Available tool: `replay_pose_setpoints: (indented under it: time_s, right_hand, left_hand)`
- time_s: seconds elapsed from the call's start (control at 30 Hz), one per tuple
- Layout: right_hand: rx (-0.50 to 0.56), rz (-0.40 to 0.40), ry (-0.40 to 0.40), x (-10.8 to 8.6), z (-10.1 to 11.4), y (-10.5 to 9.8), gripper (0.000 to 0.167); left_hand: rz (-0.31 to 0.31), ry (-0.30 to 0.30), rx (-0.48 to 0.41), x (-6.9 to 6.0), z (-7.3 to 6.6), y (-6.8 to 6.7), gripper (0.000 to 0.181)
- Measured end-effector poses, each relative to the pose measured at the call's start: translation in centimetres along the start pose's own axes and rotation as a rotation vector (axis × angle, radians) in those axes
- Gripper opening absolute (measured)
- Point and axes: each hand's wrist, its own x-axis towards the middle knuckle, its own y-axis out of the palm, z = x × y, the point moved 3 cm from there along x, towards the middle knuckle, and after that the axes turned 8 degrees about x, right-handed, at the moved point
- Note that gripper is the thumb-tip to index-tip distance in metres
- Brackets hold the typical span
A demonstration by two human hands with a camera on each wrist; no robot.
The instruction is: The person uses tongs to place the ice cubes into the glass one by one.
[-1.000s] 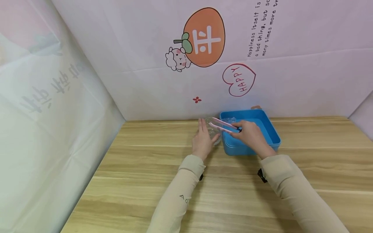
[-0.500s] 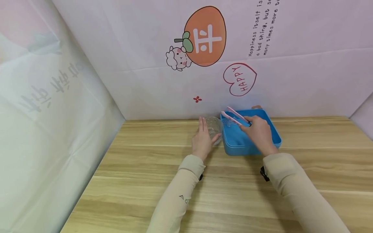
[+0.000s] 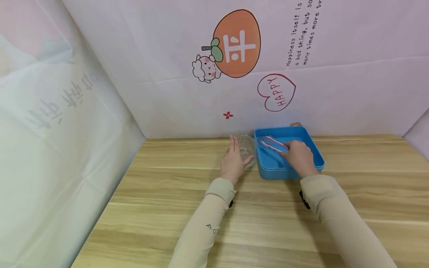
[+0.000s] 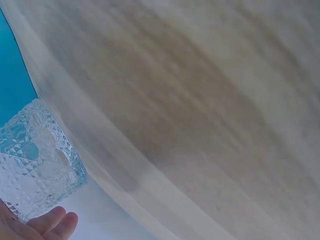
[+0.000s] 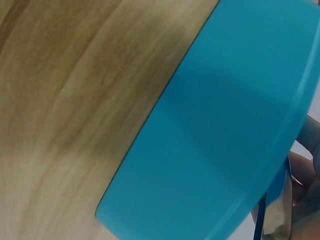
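My left hand [image 3: 232, 163] holds a clear glass cup [image 3: 247, 146] steady, fingers along its left side and thumb at its front. In the left wrist view the cup [image 4: 37, 155] shows a cut diamond pattern, with fingertips [image 4: 65, 224] beside it. My right hand [image 3: 301, 158] grips tongs with pink arms [image 3: 276, 141]. Their tips reach down into the blue box [image 3: 285, 172], at small clear pieces [image 3: 263, 140] in its back left corner; whether they pinch one is too small to tell. The right wrist view shows the tongs' shiny metal part [image 5: 280, 212] by the fingers.
The cup stands right against the box's left side on a wooden table [image 3: 167, 193]. A white printed cloth [image 3: 174, 108] rises behind the table's back edge, and another hangs at the left.
The tongs have moved right from over the cup to above the box, then down into its back left corner, their arms coming closer together. The left hand stays at the cup.
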Motion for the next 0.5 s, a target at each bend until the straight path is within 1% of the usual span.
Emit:
replay_pose_setpoints:
  time_s: [0.27, 0.5]
  right_hand:
    - [-0.031, 0.027, 0.034, 0.4, -0.3, 0.7, 0.045]
    - [-0.039, 0.038, 0.045, 0.8, -0.5, 1.4, 0.046]
  left_hand:
    - [0.000, 0.009, 0.010, 0.0, 0.0, -0.1, 0.092]
    - [-0.002, 0.011, 0.005, 0.1, 0.2, 0.3, 0.093]
